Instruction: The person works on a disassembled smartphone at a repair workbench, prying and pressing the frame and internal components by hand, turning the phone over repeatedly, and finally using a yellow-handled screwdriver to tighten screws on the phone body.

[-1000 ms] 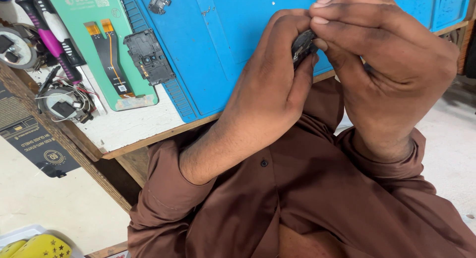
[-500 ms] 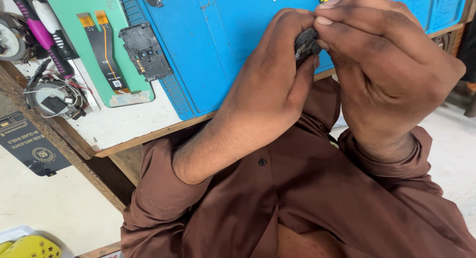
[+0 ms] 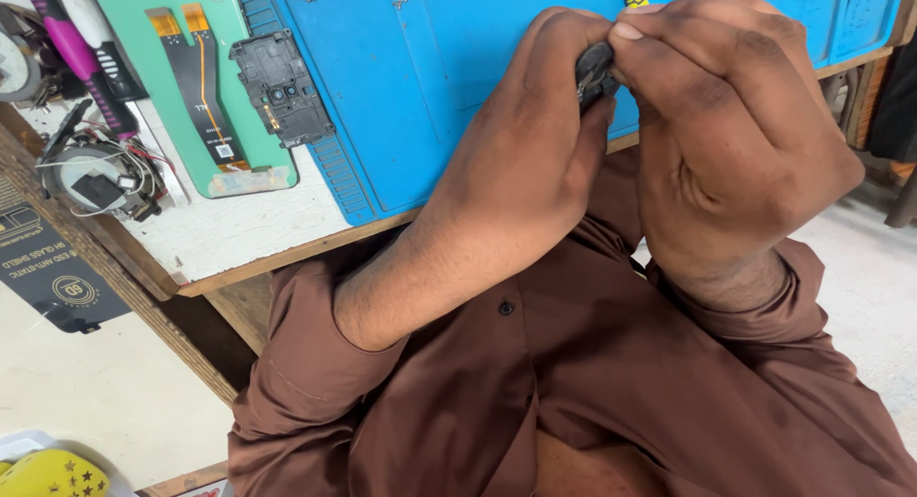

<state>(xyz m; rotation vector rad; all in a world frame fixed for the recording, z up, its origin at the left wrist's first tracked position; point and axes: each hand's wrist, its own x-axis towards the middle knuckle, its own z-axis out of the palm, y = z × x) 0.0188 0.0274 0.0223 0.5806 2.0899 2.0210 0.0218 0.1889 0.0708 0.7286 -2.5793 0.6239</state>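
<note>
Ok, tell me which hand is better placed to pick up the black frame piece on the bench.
Probably left: the left hand sits nearer the black frame piece; the right hand is farther. Both pinch a small dark part.

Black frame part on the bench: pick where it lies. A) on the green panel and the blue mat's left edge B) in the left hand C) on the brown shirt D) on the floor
A: the black frame part lies flat, straddling the green panel and the blue mat, apart from both hands.

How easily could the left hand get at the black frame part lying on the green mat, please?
Probably not at once: the left hand is pinching a small dark part with the right hand. Otherwise the black frame part lies uncovered.
</note>
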